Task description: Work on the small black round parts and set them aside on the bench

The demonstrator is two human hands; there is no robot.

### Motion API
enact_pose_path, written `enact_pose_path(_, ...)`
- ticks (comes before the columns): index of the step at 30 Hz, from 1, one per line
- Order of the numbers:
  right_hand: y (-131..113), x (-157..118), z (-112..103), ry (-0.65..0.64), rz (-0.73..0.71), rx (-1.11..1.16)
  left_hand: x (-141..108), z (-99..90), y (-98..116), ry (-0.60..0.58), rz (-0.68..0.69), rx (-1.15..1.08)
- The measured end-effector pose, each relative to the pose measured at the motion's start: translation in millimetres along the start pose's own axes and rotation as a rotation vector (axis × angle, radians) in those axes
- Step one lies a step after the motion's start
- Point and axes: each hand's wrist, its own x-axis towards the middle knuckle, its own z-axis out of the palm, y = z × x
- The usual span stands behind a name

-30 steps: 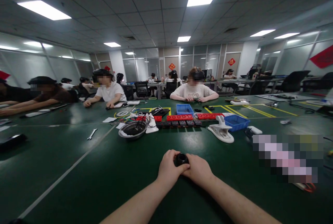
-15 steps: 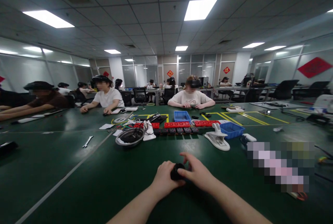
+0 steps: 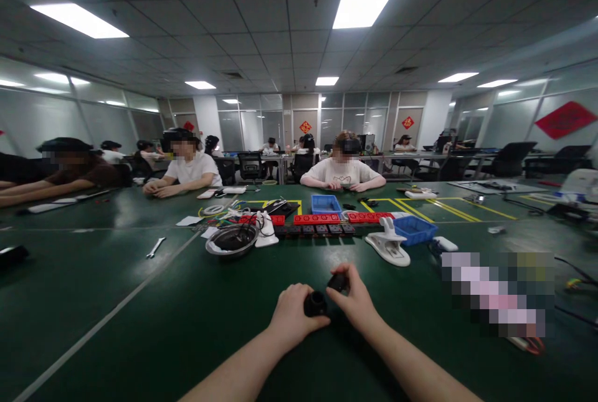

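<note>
Near the table's front, my left hand is wrapped round a short black cylinder whose round open end faces up. Close to its right, my right hand pinches a small black cap-like piece between thumb and fingers. A gap shows between the two black pieces. My fingers hide part of each, so their exact kind cannot be made out.
Beyond my hands, a metal bowl holds black cable, beside red socket strips. A white clip base and blue trays stand right of these. A wrench lies left. A co-worker sits opposite.
My right hand has lifted the black cap-like piece off the cylinder, up and to the right, uncovering its open end. My left hand stays round the cylinder.
</note>
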Motion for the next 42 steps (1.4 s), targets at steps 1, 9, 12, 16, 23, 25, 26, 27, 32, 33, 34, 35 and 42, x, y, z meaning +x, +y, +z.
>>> enact_pose_path(1,6,0,2,0.001,0.026,0.013,-1,-1.6,0,0.013,-0.019,0.018)
enact_pose_path(9,15,-7,3,-0.163,0.034,-0.119,-2,-11.7,-3,0.036,-0.169,0.157)
enact_pose_path(12,15,-9,1,-0.264,-0.038,-0.181,2,-24.3,-12,-0.039,-0.228,0.235)
enact_pose_path(16,15,-10,0,-0.357,-0.045,-0.251,-7,-59.0,-39,-0.145,-0.281,0.274)
enact_pose_path(23,10,-8,-1,-0.397,-0.079,-0.317,-67,-133.6,-88,-0.269,-0.417,0.417)
enact_pose_path(25,10,-9,-1,-0.399,-0.086,-0.332,-86,-148.5,-100,-0.272,-0.459,0.449)
enact_pose_path(26,10,-9,-1,-0.403,-0.087,-0.341,-94,-154.4,-106,-0.271,-0.476,0.461)
enact_pose_path(27,9,-10,-1,-0.411,-0.088,-0.35,-101,-159.3,-111,-0.263,-0.491,0.48)
enact_pose_path(32,6,-12,0,-0.43,-0.087,-0.403,-131,-174.9,-132,-0.243,-0.558,0.557)
enact_pose_path(33,5,-13,0,-0.429,-0.09,-0.412,-135,-177.1,-135,-0.245,-0.567,0.555)
enact_pose_path(34,4,-13,0,-0.429,-0.093,-0.42,-140,-179.2,-137,-0.25,-0.57,0.556)
enact_pose_path(35,4,-13,0,-0.432,-0.096,-0.425,-144,-181.2,-140,-0.254,-0.566,0.555)
enact_pose_path(42,0,-14,-1,-0.442,-0.091,-0.417,-170,-189.6,-149,-0.276,-0.436,0.587)
